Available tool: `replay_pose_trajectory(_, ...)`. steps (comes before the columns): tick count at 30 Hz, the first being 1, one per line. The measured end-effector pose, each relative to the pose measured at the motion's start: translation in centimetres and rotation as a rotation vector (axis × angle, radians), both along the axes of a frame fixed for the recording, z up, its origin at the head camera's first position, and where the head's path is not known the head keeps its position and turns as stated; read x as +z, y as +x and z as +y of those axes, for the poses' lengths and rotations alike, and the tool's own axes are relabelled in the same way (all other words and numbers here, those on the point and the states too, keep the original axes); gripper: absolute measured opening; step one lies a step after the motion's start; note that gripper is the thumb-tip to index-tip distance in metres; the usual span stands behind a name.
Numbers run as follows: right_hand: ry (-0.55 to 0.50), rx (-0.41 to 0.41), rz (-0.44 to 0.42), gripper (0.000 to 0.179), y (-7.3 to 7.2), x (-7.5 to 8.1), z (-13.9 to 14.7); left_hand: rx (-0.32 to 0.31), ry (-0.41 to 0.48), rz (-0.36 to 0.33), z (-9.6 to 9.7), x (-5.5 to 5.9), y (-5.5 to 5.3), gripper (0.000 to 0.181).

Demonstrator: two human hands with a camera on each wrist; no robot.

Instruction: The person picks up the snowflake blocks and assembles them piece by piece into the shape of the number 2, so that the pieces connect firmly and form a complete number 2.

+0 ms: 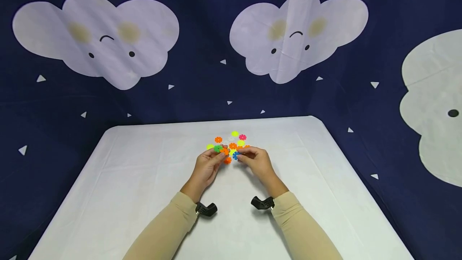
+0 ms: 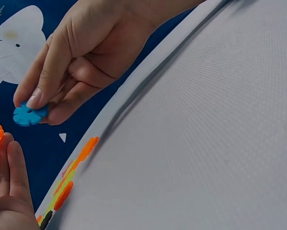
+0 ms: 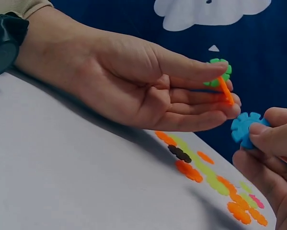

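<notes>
My left hand [image 1: 206, 167] pinches a green notched plastic disc [image 3: 222, 72] and an orange notched disc [image 3: 225, 90] between thumb and fingers. The orange disc stands edge-on against the green one in the right wrist view and looks slotted into it. Thumb and fingertips of my right hand [image 1: 258, 167] grip a blue notched disc [image 3: 246, 128]. Both hands are raised over the far middle of the table, with a small gap between the blue disc and the left fingertips.
Behind and below the hands, several loose notched discs lie on the white table [image 1: 144, 212]: orange [image 1: 218, 139], yellow [image 1: 235, 133], pink [image 1: 242, 137] and a black one [image 3: 179, 154]. A dark blue cloth [image 1: 202, 103] with white clouds hangs behind the table's far edge.
</notes>
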State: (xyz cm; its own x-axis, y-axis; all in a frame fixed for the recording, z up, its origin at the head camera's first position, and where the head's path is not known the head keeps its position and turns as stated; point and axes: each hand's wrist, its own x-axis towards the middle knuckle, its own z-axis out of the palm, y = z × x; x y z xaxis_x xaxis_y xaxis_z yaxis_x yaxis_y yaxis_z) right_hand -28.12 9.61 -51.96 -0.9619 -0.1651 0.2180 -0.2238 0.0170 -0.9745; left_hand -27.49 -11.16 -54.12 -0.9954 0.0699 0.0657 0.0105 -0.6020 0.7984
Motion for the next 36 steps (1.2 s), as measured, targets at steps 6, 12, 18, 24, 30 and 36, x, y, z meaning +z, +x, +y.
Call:
replay_pose_trajectory(6,-0.018,0.041,0.059,0.022,0.1,-0.2,-0.4,-0.012,-0.018,0.000,0.1,-0.1,0.0,0.023)
replay_pose_trajectory(12,0.014,0.034,0.093,0.020,0.3,-0.2,-0.5,-0.024,-0.035,-0.004,0.2,-0.2,0.1,0.021)
replay_pose_trajectory(18,0.027,0.062,0.152,0.019,0.4,-0.1,-0.5,-0.042,-0.061,-0.001,0.1,-0.3,0.1,0.018)
replay_pose_trajectory(24,0.042,0.088,0.227,0.019,0.4,-0.3,-0.6,-0.067,-0.053,-0.006,0.2,-0.3,0.1,0.025)
replay_pose_trajectory(30,0.069,0.064,0.289,0.017,0.6,-0.3,-0.8,-0.089,-0.095,-0.007,0.0,-0.3,0.1,0.020)
replay_pose_trajectory(36,0.016,0.067,0.279,0.017,0.7,-0.5,-1.1,-0.088,-0.122,-0.005,0.1,-0.4,0.1,0.020)
